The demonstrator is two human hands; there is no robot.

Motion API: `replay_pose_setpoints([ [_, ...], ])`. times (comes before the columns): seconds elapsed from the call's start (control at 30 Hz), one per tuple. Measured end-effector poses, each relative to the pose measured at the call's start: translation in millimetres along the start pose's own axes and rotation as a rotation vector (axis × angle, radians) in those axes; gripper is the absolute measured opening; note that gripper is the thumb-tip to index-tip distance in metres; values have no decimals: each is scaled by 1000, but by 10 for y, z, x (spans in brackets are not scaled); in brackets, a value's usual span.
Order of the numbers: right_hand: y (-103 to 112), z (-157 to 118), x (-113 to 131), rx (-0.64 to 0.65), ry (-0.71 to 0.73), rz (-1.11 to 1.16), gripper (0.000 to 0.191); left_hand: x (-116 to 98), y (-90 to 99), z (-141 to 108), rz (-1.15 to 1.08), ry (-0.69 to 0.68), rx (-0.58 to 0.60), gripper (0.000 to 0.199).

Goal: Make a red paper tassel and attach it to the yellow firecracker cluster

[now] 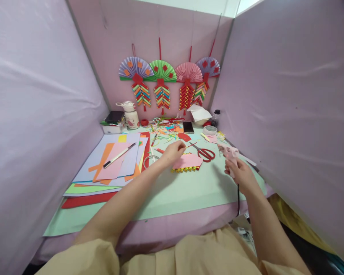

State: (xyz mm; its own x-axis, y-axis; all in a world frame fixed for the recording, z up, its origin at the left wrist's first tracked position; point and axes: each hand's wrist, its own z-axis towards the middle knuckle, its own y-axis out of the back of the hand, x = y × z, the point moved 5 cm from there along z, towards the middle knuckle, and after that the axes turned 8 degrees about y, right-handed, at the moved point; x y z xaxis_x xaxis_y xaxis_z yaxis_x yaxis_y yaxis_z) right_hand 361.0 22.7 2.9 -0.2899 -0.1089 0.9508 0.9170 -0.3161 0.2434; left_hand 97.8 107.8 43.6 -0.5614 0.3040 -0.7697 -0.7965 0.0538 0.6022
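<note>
My right hand [240, 173] grips a pale pink glue gun [232, 154] over the right side of the table, its black cord [238, 200] hanging over the front edge. My left hand [174, 152] is closed, fingertips pinched; what they hold, if anything, I cannot make out. A thin reddish strip [191, 144] shows just beside those fingertips. Right below the left hand lies a pink paper piece [189, 161] with yellow, green and red paper rolls [186, 169] along its edges. Scissors with red handles [206, 154] lie between my hands, blades toward the left hand.
Coloured paper sheets [83, 172] with a pen [119, 155] cover the left side. Paper scraps [166, 128], a phone [188, 127], a roll of tape [210, 130] and a white bottle [131, 116] stand or lie behind. Paper fan ornaments [163, 70] hang on the back wall.
</note>
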Motion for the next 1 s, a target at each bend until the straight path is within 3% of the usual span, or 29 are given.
replay_pose_setpoints([
  [0.1,-331,-160,119,174,-15,97,39,261,196,-208,11,64,-43,8],
  [0.23,-749,-271,183,408,-69,151,42,463,175,-382,-62,134,-65,9],
  [0.33,-928,-246,171,454,-65,40,44,486,166,-403,-127,147,-121,8],
  [0.47,-1030,-180,220,442,36,-112,42,553,251,-401,-140,180,-193,7],
  [0.63,-1074,-178,378,436,123,-360,45,651,278,-395,-80,226,-197,12],
  [1.0,-1192,-211,495,536,114,-455,48,663,252,-396,-15,219,-192,13],
])
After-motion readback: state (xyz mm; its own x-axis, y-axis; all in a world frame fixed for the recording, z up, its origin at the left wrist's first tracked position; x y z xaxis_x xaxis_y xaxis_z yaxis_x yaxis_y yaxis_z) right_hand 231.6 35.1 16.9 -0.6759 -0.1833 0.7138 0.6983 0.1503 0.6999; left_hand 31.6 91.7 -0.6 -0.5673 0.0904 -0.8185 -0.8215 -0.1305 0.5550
